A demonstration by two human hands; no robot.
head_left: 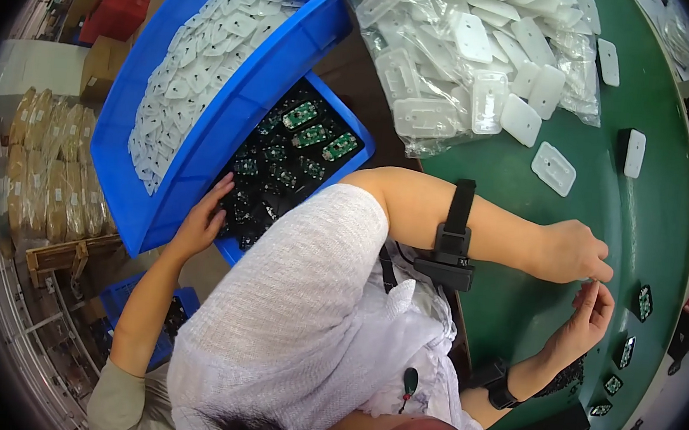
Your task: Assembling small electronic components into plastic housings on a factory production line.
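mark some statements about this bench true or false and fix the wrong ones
1. A black strap goes round the left forearm. True.
2. The upper bin is full of green boards. False: it holds white parts; green boards lie in the lower bin.
3. The left hand and right hand are far apart. False: they meet near the fingertips.
4. Another person's hand is at the bins. True.
5. The table is red. False: the table is green.
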